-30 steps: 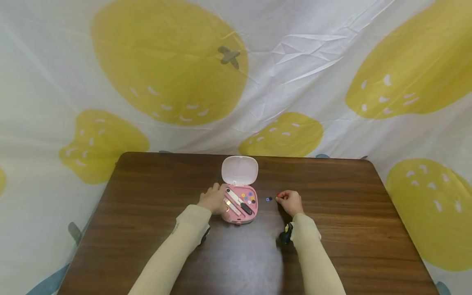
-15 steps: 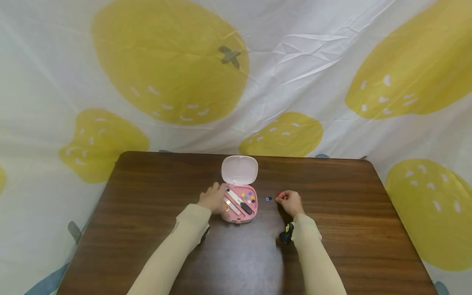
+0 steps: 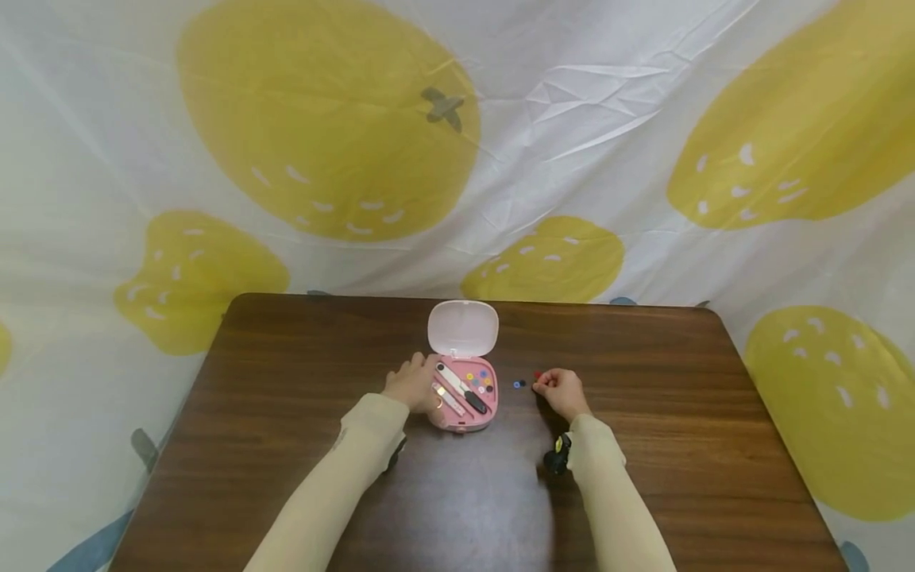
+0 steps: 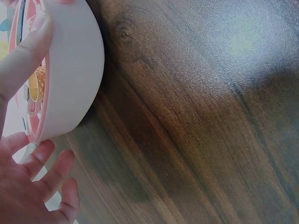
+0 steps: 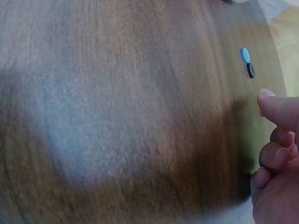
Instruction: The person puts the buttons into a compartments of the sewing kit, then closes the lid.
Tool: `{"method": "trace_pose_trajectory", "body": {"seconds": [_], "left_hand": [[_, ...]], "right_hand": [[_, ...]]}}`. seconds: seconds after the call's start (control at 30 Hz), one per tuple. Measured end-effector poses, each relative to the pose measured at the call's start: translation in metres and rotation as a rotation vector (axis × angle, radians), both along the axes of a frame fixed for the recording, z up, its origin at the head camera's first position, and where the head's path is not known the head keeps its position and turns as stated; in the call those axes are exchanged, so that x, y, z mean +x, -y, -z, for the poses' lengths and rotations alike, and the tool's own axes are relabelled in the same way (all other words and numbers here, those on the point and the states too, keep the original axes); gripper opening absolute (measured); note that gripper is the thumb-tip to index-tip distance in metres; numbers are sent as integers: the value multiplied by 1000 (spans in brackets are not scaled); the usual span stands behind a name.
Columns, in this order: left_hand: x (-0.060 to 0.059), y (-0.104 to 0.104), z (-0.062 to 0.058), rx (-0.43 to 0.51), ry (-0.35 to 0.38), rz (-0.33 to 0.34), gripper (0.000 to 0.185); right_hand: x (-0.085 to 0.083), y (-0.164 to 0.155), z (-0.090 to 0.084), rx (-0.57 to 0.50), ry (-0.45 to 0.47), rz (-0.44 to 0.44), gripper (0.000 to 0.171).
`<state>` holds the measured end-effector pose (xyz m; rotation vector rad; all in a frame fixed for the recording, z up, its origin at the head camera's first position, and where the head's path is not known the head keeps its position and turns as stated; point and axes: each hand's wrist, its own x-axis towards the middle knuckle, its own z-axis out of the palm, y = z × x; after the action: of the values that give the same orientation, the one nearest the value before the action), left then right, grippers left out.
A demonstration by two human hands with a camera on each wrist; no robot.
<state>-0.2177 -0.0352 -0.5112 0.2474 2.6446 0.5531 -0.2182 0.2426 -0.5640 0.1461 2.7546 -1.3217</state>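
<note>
A pink sewing kit box (image 3: 457, 424) lies with its lid (image 3: 463, 329) raised at the back. My left hand (image 3: 415, 384) grips the box's left side, thumb over the front rim and fingertips at the far corner in the left wrist view. Inside are small scissors with a black part (image 3: 475, 402), a pale strip (image 3: 449, 400) and several coloured buttons. To the right of the box, my right hand (image 3: 561, 392) has thumb and forefinger together at a red button (image 3: 538, 374), partly hidden by the fingers. A blue button (image 5: 245, 55) and a black button (image 5: 251, 70) lie beside its fingertips.
The dark wooden table (image 3: 672, 381) runs back to a white cloth with yellow fruit print (image 3: 329, 127). A black wrist camera (image 3: 557, 454) sits at the right cuff, close over the tabletop.
Hardly anything differs: both hands keep their places at the box and the red button. The whole head view has shifted very slightly.
</note>
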Motion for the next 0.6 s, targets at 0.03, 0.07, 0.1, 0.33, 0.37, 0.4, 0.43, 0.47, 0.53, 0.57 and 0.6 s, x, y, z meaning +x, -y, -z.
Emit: {"method": "trace_pose_trajectory", "body": {"seconds": [0.03,0.07,0.1,0.33,0.37,0.4,0.43,0.47,0.53,0.57,0.6], "left_hand": [[0,0,-1,1,-2,0,109],[0,0,-1,3,-2,0,109],[0,0,-1,2,-3,1,110],[-1,0,0,1,-9,4,111],[-1,0,1,1,-8,4,111],[-1,0,2,1,-6,3,111],[-1,0,2,3,-7,3,111],[-1,0,3,2,-7,3,111],[-2,0,4,1,-6,1,111],[-1,0,4,0,-4,0,111],[-1,0,4,0,-5,-1,111]], "right_hand": [[0,0,-1,-2,1,0,12],[0,0,-2,-2,1,-1,12],[0,0,-2,-1,1,-2,12],[0,6,-5,-1,-11,-12,11],[0,7,-6,-7,-12,-19,11],[-1,8,-7,-17,-16,-27,11],[-1,9,-8,-27,-20,-34,10],[-2,10,-9,-35,-23,-43,10],[-3,12,-12,-48,-27,-59,9],[-3,14,-14,-53,-31,-66,9],[-3,15,-16,-56,-38,-72,9]]}}
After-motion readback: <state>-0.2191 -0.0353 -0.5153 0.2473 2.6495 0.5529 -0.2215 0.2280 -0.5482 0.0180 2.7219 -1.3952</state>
